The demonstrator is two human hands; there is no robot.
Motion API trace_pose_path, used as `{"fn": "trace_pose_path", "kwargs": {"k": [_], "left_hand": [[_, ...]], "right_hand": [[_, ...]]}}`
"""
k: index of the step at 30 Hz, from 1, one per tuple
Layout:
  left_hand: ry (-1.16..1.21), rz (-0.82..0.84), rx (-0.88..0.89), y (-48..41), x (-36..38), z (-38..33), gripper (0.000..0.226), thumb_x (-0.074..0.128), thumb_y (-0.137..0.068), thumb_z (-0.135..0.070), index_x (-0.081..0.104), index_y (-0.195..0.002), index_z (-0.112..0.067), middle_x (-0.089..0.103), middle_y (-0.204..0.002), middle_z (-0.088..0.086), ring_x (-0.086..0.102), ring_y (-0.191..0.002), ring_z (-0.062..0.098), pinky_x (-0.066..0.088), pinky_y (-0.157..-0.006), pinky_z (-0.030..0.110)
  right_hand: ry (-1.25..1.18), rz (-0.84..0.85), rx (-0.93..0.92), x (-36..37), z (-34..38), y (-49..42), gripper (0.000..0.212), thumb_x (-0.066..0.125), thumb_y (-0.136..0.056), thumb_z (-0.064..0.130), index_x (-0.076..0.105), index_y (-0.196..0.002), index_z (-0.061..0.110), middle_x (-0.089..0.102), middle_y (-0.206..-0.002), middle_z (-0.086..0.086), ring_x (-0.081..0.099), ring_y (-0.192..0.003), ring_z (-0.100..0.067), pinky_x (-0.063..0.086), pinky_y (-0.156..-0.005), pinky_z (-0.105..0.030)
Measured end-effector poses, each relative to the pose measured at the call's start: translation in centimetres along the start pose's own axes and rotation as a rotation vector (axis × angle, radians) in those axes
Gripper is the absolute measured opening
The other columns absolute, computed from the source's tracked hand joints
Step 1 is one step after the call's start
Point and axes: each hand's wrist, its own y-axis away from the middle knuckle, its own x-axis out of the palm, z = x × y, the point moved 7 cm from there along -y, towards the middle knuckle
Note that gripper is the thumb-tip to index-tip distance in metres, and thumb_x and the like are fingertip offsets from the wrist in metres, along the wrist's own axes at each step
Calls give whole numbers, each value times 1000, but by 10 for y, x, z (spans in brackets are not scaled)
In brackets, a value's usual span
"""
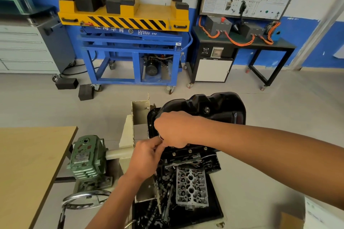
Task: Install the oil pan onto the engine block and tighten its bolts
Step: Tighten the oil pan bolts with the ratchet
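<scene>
Pinching bolt (161, 138) in left grip (147, 156), right grip (174, 129) unclear, tray (216, 208) holding cylinder head (191, 188)

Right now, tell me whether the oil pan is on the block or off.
On: the oil pan sits flange-down on the engine block, bolts along its near edge. Tightness: cannot tell.

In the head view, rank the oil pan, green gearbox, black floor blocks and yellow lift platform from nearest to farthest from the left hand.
1. oil pan: right beside the left hand, just ahead.
2. green gearbox: off to its left.
3. black floor blocks: on the floor, ahead and left.
4. yellow lift platform: by the far wall.
</scene>
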Motion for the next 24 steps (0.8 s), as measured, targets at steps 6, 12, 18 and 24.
{"fn": "trace_pose_path", "kwargs": {"k": [6, 12, 18, 24], "left_hand": [[14, 63, -59, -1, 1, 10, 25, 67, -94, -5, 65, -69, -5, 50, -50, 1, 34, -47, 7, 30, -49, 26], [31, 80, -58, -3, -3, 15, 34, 66, -96, -17, 65, -67, 1, 51, -51, 7, 40, -48, 22, 35, -50, 34], [74, 35, -68, -1, 0, 14, 25, 69, -94, -17, 72, -73, -3, 64, -58, 4, 54, -51, 21, 46, -51, 40], [75, -52, -32, -3, -1, 9, 42, 63, -95, -37, 66, -68, -4, 52, -50, -3, 38, -45, 13, 33, -46, 28]], "right_hand": [[194, -83, -189, -8, 18, 1, 44, 60, -87, -1, 28, -64, 18, 34, -65, 0, 37, -51, -16, 25, -42, -30], [374, -134, -389, -1, 21, 2, 10, 57, -96, 20, 66, -101, 17, 65, -102, 2, 62, -96, -20, 54, -75, -37], [369, -118, -405, 5, 15, 4, 8, 58, -95, 15, 62, -102, 14, 56, -87, 0, 62, -85, -24, 53, -67, -38], [64, -129, -101, -1, -5, 1, 42, 64, -90, 45, 45, -66, 17, 48, -69, 0, 43, -52, -14, 28, -44, -28]]}}
